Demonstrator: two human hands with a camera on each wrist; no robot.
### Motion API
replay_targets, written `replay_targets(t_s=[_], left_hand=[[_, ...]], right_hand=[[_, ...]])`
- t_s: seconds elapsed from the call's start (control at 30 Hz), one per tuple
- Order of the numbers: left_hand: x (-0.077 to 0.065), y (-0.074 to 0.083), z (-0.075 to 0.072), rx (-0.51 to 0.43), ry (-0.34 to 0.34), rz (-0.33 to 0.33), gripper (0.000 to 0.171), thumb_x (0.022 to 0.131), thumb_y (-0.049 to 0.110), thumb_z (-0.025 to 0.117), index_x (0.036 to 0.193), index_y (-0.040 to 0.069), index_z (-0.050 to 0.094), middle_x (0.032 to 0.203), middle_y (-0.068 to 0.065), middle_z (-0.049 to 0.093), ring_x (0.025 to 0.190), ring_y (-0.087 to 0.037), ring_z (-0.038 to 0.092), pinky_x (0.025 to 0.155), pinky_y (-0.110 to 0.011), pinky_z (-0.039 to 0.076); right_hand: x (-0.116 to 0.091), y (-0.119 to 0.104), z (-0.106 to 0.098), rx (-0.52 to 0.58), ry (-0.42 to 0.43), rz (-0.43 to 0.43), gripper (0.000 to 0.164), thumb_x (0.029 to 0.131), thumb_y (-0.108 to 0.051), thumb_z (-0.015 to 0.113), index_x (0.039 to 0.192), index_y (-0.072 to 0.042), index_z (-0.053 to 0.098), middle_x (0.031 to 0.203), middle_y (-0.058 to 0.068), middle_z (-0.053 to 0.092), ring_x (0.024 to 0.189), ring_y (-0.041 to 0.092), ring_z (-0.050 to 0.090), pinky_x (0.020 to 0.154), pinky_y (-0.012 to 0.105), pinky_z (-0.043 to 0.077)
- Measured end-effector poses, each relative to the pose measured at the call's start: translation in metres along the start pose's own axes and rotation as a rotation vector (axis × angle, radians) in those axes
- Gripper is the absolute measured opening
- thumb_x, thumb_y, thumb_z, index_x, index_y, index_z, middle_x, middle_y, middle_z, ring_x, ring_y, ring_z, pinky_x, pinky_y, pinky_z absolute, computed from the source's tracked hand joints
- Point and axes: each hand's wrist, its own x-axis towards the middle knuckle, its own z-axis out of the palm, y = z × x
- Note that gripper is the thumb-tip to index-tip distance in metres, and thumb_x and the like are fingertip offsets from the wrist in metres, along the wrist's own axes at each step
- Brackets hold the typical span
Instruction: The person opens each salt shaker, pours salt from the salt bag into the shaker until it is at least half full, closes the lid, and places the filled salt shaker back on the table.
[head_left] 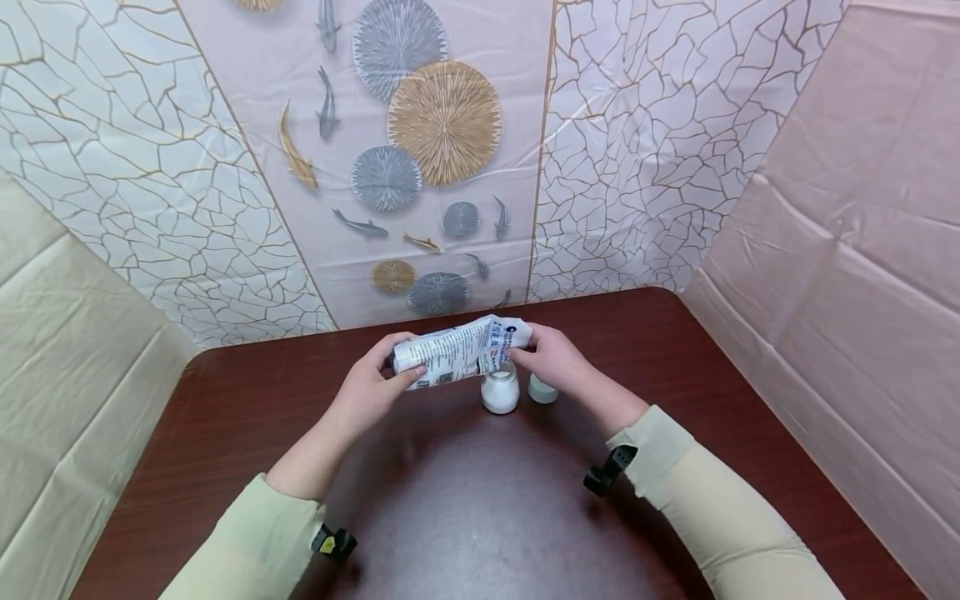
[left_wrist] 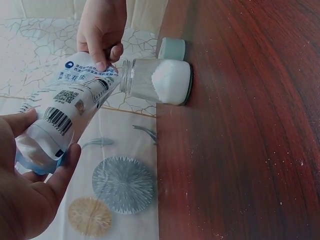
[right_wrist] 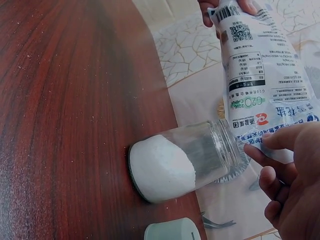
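Observation:
A white printed salt bag (head_left: 457, 350) is held nearly level, tilted down toward the mouth of a glass jar (head_left: 500, 392). My left hand (head_left: 375, 379) grips the bag's bottom end, thumb on the near side. At the other end my right hand (head_left: 553, 358) pinches the bag's corner by the jar's rim. White salt (right_wrist: 162, 170) fills the lower part of the upright jar in the right wrist view, its surface sloping. The bag's opening is hidden against the jar mouth, so I cannot tell whether salt is flowing.
A pale green lid (head_left: 542, 390) lies on the table just right of the jar. White grains are scattered on the dark red wooden table (left_wrist: 250, 150). A patterned cloth (head_left: 442, 208) hangs behind the table's far edge, with plain cloth at both sides.

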Motion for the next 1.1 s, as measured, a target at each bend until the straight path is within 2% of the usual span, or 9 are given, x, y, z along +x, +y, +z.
replay_targets(t_s=[0.2,0.43,1.1], left_hand=[[0.0008,0.0003,0.0004,0.017,0.0,0.006,0.043,0.091,0.018,0.073,0.13,0.022,0.056,0.12,-0.01,0.062,0.099,-0.026,0.063,0.078,-0.034,0.055],[0.002,0.0005,0.0014,0.025,0.012,0.044,0.042,0.091,0.014,0.072,0.13,0.018,0.057,0.112,-0.013,0.064,0.094,-0.024,0.064,0.075,-0.032,0.055],[0.0062,0.0087,0.0027,0.079,-0.005,0.021,0.043,0.091,0.017,0.072,0.131,0.019,0.056,0.115,-0.01,0.064,0.095,-0.024,0.062,0.074,-0.034,0.054]], right_hand=[[-0.0005,0.0004,-0.0005,-0.004,-0.003,0.001,0.03,0.093,-0.019,0.069,0.121,-0.007,0.065,0.107,0.005,0.071,0.097,0.018,0.063,0.084,0.039,0.052],[0.0004,0.0019,-0.0002,-0.019,0.02,-0.032,0.027,0.091,-0.018,0.07,0.115,-0.005,0.067,0.103,0.007,0.072,0.095,0.019,0.063,0.086,0.04,0.05],[-0.0003,0.0036,-0.0027,-0.013,0.024,-0.013,0.031,0.092,-0.018,0.071,0.119,-0.004,0.066,0.107,0.009,0.071,0.099,0.022,0.063,0.089,0.042,0.05]])
